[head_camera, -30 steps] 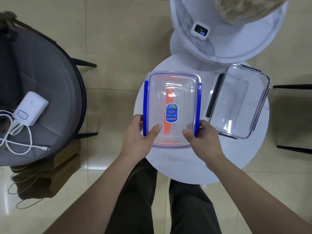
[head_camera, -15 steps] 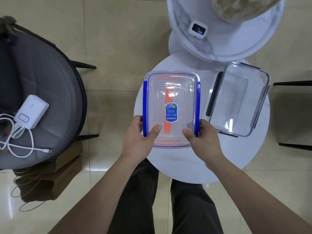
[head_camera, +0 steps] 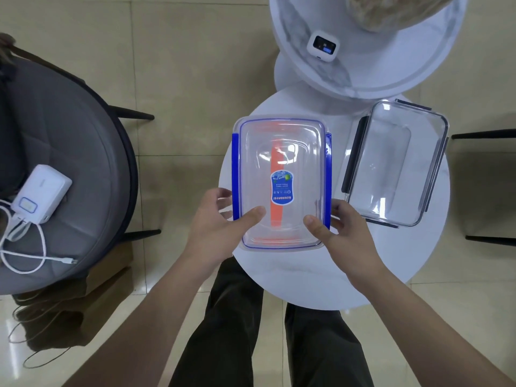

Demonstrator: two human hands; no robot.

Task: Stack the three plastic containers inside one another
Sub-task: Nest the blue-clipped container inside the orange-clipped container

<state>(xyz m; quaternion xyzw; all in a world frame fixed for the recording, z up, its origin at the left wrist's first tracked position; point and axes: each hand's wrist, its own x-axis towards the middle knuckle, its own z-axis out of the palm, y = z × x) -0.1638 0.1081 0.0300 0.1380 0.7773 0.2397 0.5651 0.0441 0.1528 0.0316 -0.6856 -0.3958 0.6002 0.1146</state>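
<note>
A: Both grips are closing on the blue-clipped container (head_camera: 282, 182). Your left hand (head_camera: 220, 227) is clamping its near-left corner, thumb on top, fingers curling under the blue side clip. Your right hand (head_camera: 339, 233) is doing the same on the near-right corner.

B: Where's it sitting rn?

A: It's over the left half of the round white table (head_camera: 307, 277), w/ its near end reaching toward you. Can't tell if it's resting on the table or lifted a bit. It's clear plastic w/ a blue sticker (head_camera: 282, 187) in the middle, and an orange-trimmed container (head_camera: 276, 216) is showing through it, nested inside.

B: And the 3rd one?

A: The dark-clipped clear container (head_camera: 396, 163) is lying on the table's right side, just beside the blue one, not touching it. It's tilted slightly and neither hand is on it.

B: Anything else nearby?

A: A white power bank (head_camera: 42, 194) w/ cable is lying on the grey chair (head_camera: 78, 152) to your left. A small white device (head_camera: 323, 46) is sitting on the marbled table (head_camera: 307, 65) farther ahead.
</note>
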